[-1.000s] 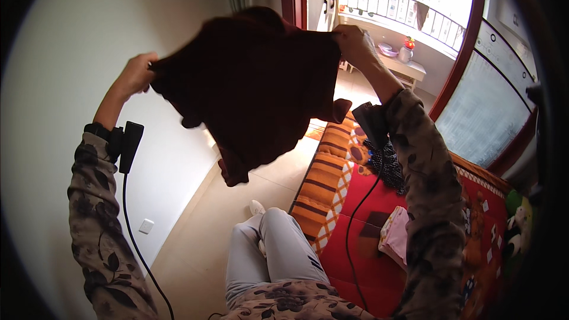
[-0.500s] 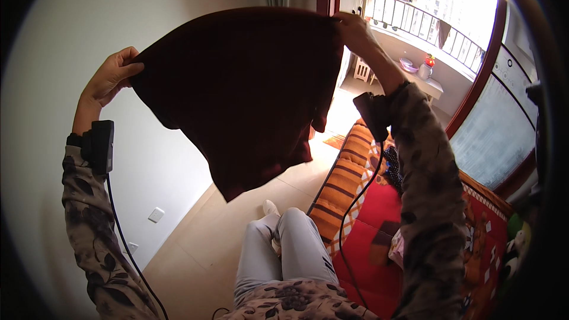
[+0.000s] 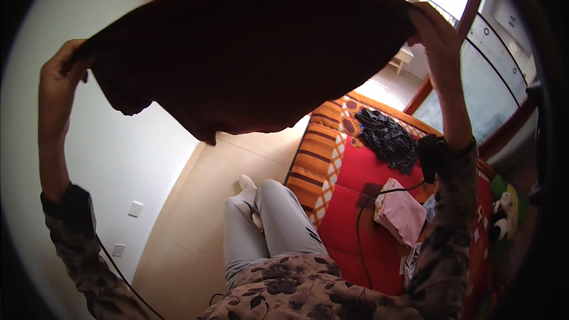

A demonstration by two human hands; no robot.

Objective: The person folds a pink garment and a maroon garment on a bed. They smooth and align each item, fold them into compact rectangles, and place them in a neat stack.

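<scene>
A dark maroon cloth [image 3: 249, 53] is held up in the air before me, stretched wide from side to side, with its lower edge hanging uneven. It looks like a garment, but against the light its kind cannot be made out. My left hand [image 3: 59, 83] pinches its left corner, thumb in front. At the opposite upper corner, my right hand [image 3: 440, 38] is closed on the cloth, part of its fingers hidden behind it.
To my right, a bed [image 3: 355, 234] with a red and orange cover carries a black dotted garment [image 3: 386, 141], folded pink cloth [image 3: 401, 214] and a panda soft toy [image 3: 504, 213]. A white wall [image 3: 118, 160] stands at my left. Cables run from both wrists.
My hands have moved apart, the left one leftward and the right one rightward, spreading the cloth wider and higher. My view has turned, showing more of the bed.
</scene>
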